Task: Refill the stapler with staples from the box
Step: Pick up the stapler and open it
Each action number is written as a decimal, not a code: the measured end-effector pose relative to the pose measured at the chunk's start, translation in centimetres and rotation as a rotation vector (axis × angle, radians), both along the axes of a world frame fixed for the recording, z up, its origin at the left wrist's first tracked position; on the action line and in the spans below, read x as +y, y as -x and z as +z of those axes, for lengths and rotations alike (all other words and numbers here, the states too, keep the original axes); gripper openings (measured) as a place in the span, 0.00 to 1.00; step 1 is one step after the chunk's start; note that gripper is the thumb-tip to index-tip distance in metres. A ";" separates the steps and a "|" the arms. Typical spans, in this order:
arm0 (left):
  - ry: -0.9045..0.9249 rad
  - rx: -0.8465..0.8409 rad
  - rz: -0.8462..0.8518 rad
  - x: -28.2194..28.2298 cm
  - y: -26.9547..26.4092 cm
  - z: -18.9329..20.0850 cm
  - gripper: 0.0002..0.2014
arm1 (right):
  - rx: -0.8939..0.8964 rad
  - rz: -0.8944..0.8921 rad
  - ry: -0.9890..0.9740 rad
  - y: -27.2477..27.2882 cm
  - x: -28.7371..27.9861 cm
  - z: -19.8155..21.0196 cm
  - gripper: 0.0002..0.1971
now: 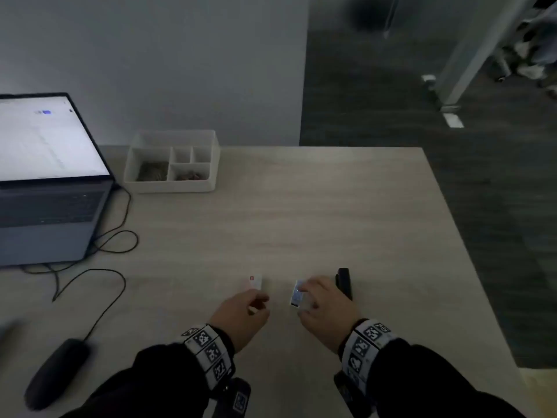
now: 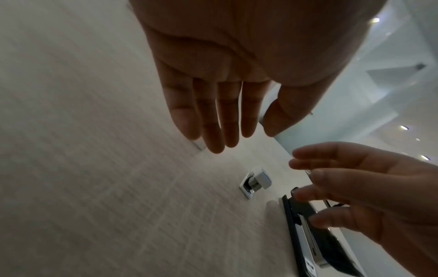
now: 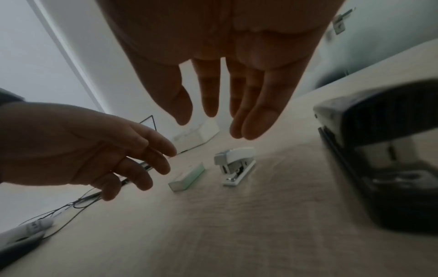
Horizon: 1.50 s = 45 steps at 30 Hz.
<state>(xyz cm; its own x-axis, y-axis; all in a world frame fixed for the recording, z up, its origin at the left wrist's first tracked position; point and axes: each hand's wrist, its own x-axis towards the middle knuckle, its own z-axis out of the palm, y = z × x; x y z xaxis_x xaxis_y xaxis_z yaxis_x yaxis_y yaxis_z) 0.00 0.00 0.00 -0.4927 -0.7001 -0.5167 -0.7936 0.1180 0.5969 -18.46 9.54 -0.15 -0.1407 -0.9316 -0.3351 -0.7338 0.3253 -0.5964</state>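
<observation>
A small white staple box (image 1: 255,282) with a red mark lies on the wooden table. To its right are a small white stapler (image 1: 298,294) and a black stapler (image 1: 344,282). My left hand (image 1: 259,301) hovers just in front of the box, fingers straight and empty. In the left wrist view the left hand (image 2: 241,138) hides most of the box (image 2: 199,145). My right hand (image 1: 307,297) hovers spread over the white stapler (image 3: 237,165), holding nothing, with the black stapler (image 3: 379,159) close on its right. The box (image 3: 187,178) lies beside the white stapler.
An open laptop (image 1: 51,176) stands at the left, with black cables (image 1: 114,242) trailing from it. A white compartment tray (image 1: 171,187) sits at the back. A dark oval device (image 1: 57,372) lies front left. The table's right edge (image 1: 452,236) drops to dark floor.
</observation>
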 end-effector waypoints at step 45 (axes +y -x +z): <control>0.119 -0.168 -0.406 -0.1 4.2 -3.3 0.34 | -0.115 -0.336 -0.261 1.9 -5.7 -3.9 0.15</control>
